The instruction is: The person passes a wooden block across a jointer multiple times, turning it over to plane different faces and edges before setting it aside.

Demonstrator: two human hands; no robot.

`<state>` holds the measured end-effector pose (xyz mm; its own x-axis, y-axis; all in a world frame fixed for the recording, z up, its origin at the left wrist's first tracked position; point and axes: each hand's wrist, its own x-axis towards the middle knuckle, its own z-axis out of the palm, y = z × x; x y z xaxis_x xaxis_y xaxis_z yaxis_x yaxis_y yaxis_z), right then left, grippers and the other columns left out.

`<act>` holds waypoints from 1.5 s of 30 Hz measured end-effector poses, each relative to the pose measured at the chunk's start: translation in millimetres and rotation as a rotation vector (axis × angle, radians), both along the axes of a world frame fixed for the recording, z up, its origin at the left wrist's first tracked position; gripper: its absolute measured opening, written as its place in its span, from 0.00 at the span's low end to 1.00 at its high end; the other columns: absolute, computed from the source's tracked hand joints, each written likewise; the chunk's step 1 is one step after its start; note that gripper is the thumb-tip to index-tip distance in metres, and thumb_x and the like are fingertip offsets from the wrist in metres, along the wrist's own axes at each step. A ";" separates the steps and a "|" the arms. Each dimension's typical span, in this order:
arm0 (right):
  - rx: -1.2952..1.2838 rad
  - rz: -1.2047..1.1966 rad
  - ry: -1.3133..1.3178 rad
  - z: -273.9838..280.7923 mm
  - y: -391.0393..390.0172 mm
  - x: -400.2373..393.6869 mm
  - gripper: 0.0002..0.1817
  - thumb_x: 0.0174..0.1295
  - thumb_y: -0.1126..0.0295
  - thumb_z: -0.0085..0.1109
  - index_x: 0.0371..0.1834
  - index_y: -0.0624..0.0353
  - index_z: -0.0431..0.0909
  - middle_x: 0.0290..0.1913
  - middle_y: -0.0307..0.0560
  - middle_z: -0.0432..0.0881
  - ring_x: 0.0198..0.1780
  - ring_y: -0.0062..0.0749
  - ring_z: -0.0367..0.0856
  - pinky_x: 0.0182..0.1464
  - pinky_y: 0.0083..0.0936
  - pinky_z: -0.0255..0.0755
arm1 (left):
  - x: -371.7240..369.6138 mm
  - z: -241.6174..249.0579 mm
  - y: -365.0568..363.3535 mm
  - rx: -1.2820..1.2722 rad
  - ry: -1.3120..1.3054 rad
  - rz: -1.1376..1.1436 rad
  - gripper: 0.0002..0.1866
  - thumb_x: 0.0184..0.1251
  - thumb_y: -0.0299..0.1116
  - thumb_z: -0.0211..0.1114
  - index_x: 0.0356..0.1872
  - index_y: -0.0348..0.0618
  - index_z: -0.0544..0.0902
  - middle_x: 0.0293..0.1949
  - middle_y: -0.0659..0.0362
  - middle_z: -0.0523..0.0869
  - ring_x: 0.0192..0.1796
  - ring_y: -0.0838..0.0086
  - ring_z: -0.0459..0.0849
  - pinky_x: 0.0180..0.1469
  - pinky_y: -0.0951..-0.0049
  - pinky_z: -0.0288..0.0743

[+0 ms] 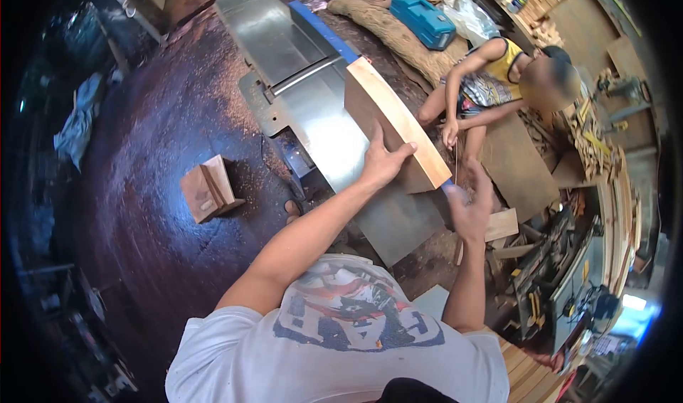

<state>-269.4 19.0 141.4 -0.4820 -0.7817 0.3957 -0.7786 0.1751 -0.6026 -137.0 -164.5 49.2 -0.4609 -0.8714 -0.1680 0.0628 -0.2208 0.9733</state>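
A wooden board (409, 122) stands on its long edge on the metal bed of a jointer (313, 118), alongside the blue fence (324, 32). Its pale narrow edge faces up and its brown broad face is toward the left. My left hand (386, 160) grips the board near its close end, thumb over the top edge and fingers against the broad face. Just beyond that end is my right hand (471, 207), slightly blurred, with thumb and fingers apart and nothing seen in it. The board's lower edge is partly hidden by my left hand.
A person (491, 83) sits low beyond the fence, close to the board. A teal case (423, 20) rests near a log (388, 36). A small wooden stool-like piece (210, 189) stands on the dark floor (135, 147) with shavings. Stacked timber (617, 225) lines the right.
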 end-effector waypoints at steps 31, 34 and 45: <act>0.606 0.424 0.233 0.5 -263.5 24.0 0.50 0.58 0.63 0.63 0.86 0.56 0.52 0.61 0.80 0.77 0.54 0.78 0.86 0.59 0.58 0.81 | 34.6 22.2 -160.6 0.062 0.160 -0.029 0.57 0.63 0.35 0.80 0.84 0.30 0.48 0.66 0.43 0.80 0.56 0.60 0.90 0.40 0.64 0.93; 0.619 0.415 0.221 5.3 -269.4 27.4 0.50 0.58 0.62 0.63 0.87 0.54 0.52 0.62 0.78 0.77 0.55 0.76 0.86 0.61 0.57 0.81 | 38.3 31.5 -162.2 0.102 0.108 -0.047 0.50 0.65 0.38 0.79 0.83 0.40 0.59 0.70 0.51 0.79 0.64 0.59 0.85 0.53 0.56 0.91; 0.629 0.377 0.270 2.3 -314.4 41.6 0.50 0.59 0.62 0.64 0.86 0.54 0.54 0.66 0.76 0.77 0.66 0.68 0.79 0.67 0.55 0.77 | 45.1 23.6 -209.5 0.030 0.172 0.001 0.58 0.61 0.34 0.80 0.85 0.32 0.48 0.69 0.43 0.79 0.61 0.58 0.88 0.49 0.62 0.91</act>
<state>-227.8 -295.4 143.7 -0.0890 -0.9898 -0.1108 -0.9590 0.1153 -0.2590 -91.9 -374.0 72.9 -0.4844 -0.8676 -0.1125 0.2277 -0.2491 0.9413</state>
